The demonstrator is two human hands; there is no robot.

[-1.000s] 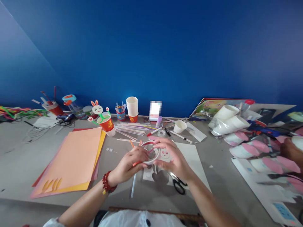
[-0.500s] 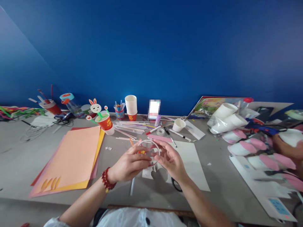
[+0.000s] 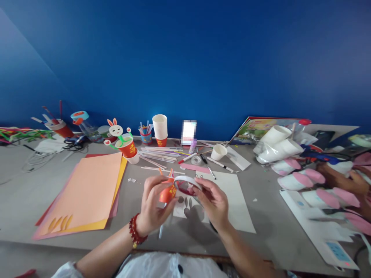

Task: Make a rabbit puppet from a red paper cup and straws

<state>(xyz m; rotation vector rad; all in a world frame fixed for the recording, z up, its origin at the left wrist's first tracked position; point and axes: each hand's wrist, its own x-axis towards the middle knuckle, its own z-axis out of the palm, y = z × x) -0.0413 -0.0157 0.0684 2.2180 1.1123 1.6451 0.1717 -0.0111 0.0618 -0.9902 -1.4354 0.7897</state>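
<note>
A thin white roll of tape (image 3: 185, 179) is held up over the middle of the table, tilted so its hollow centre shows. The fingers and thumb of my right hand (image 3: 213, 199) grip its right side. My left hand (image 3: 156, 200) is at the roll's left side with thumb and fingers apart; whether a fingertip touches the tape, I cannot tell. Behind the left fingers lies a red paper cup (image 3: 166, 194) with orange straws, partly hidden. Below the roll, paper with grey rabbit-ear shapes (image 3: 188, 202) lies on a white sheet (image 3: 236, 200).
Coloured paper sheets (image 3: 92, 185) lie to the left, near a rabbit figure in a red cup (image 3: 127, 148). Straws (image 3: 162, 153), pens and a white cup (image 3: 218, 152) are farther back. On the right are pink-and-white cups (image 3: 298, 181), a power strip (image 3: 337, 253) and another person's hand (image 3: 336, 179).
The tape roll has tipped from facing me to a flatter angle. My left hand has let go of its side and opened, uncovering more of the red cup.
</note>
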